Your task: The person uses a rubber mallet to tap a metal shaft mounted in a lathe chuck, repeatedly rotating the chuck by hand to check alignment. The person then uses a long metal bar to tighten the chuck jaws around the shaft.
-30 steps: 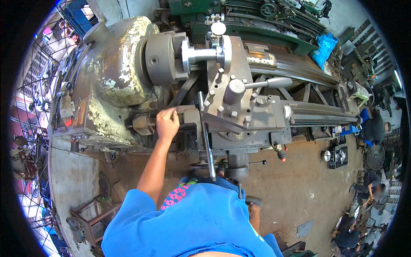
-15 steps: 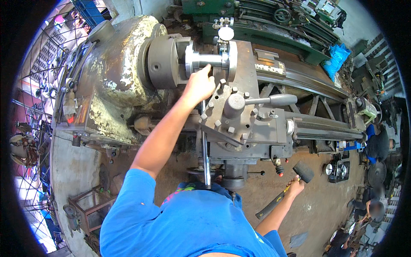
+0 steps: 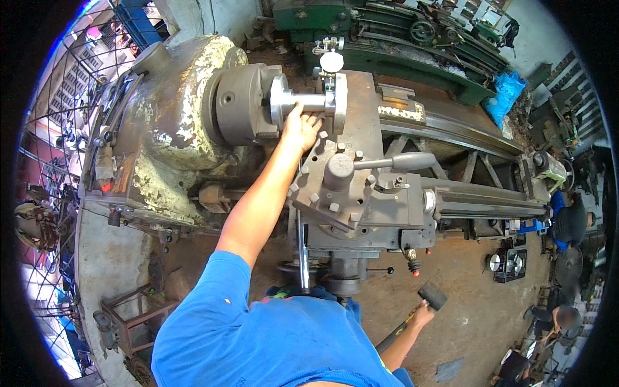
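the shiny metal spool (image 3: 312,100), a short shaft between two round flanges, sits in the upper middle of the frame, its left flange against the grey chuck (image 3: 240,106). a dial gauge (image 3: 332,62) with a pale round face stands at its right flange. the left hand (image 3: 300,131) is right at the spool, below it in the frame; the right hand (image 3: 422,315) is well apart from it, at the lower right.

the left hand is partly curled, one digit raised against the shaft and the other fingers bent just under it, a little apart from that digit; whether they press on the metal i cannot tell. the right hand is wrapped round the handle of a mallet (image 3: 432,296), close below its dark block head, with the handle slanting down and left behind the forearm.

a second ago the left hand was away from the spool, below the chuck, and the mallet was mostly hidden by the blue shirt (image 3: 277,342). half a second ago a single finger pointed up at the shaft, and the mallet was higher and farther right in the frame.
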The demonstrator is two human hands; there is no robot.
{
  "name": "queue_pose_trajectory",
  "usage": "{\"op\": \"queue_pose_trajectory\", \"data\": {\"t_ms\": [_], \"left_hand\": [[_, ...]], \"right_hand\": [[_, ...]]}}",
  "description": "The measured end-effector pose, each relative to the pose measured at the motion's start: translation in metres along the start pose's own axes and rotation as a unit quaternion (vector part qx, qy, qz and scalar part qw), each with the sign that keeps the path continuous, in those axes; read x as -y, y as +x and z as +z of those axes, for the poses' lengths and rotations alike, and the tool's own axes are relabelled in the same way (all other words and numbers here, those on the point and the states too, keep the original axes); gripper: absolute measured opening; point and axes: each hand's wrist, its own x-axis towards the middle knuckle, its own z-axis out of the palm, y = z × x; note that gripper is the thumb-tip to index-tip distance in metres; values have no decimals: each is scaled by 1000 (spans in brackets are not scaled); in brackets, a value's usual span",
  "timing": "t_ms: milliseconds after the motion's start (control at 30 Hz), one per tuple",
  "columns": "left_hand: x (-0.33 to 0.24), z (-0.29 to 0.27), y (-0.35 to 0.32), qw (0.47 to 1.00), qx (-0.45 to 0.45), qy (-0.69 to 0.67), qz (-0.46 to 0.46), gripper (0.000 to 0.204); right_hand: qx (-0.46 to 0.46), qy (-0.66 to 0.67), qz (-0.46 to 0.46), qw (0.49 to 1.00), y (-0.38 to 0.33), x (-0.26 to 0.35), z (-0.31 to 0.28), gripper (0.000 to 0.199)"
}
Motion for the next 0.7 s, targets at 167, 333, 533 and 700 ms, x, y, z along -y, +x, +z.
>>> {"op": "queue_pose_trajectory", "data": {"t_ms": [167,333,533,700], "left_hand": [[3,0,-2,999,36,-9,14,77],[4,-1,-1,1000,6,0,22,88],[2,5,10,999,17,-26,32,81],[3,10,22,996,-52,-63,29,79]], "right_hand": [[-23,-26,79,996,-15,-71,-30,22],[-60,-64,139,986,-31,-116,-45,25],[-45,-50,145,987,-33,-129,-44,27],[-45,-58,126,989,-22,-114,-30,25]]}}
